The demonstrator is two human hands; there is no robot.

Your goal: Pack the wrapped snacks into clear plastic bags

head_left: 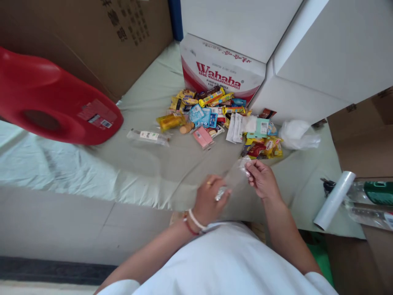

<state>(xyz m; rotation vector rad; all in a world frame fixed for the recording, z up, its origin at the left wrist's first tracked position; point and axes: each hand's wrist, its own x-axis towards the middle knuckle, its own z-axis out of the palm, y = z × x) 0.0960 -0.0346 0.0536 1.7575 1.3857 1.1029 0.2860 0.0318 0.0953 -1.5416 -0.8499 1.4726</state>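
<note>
Clear plastic wrapper [235, 173] spans both hands, above table [153, 172] near front edge. Right hand [260, 177]: fingers pinched on far end. Left hand [211, 200]: blurred, fingers closed on near end. Snack pile [211, 116] just beyond; wider room leftward, toward red jug [67, 102].

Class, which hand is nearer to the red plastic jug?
Left. The left hand is to the right of the red plastic jug, not touching it; the right hand is even farther right.
</note>
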